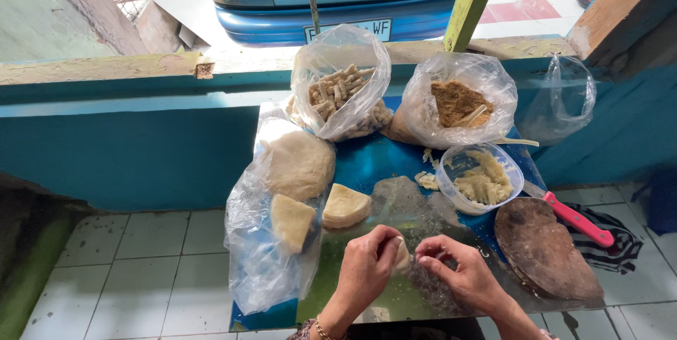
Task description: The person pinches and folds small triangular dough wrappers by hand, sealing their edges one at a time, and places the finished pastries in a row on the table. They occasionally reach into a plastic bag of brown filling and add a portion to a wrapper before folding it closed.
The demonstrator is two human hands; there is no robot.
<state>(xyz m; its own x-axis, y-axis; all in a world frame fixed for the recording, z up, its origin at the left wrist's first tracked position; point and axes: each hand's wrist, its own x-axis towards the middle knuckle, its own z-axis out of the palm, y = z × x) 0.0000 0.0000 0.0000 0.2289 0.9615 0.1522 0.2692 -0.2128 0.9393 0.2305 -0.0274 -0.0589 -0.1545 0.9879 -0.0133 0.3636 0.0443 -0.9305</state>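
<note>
Pale dough wrapper pinched between our two hands over the low blue table

Pale and thin, the wrapper piece [402, 254] sits clamped in our left hand [367, 266], while our right hand [462, 273] closes its fingertips [425, 258] on the wrapper's edge; we judge it could tear or spill if pulled too hard, since it looks soft. Taking the clear plastic tub of filling [480, 179] as landmark: our hands work just nearer than it, the wrapper between them. Right of the tub and nearer lies a round wooden board [546, 248], with a pink-handled knife [577, 219] beside it, blade toward the tub; a careless elbow might knock it off. Left of the tub sit folded wrapper stacks [345, 206] and a bag of dough rounds [296, 165], open to drying. Beyond the tub stand a bag of rolled pieces [340, 89] and a bag of brown crumb [458, 102].
</note>
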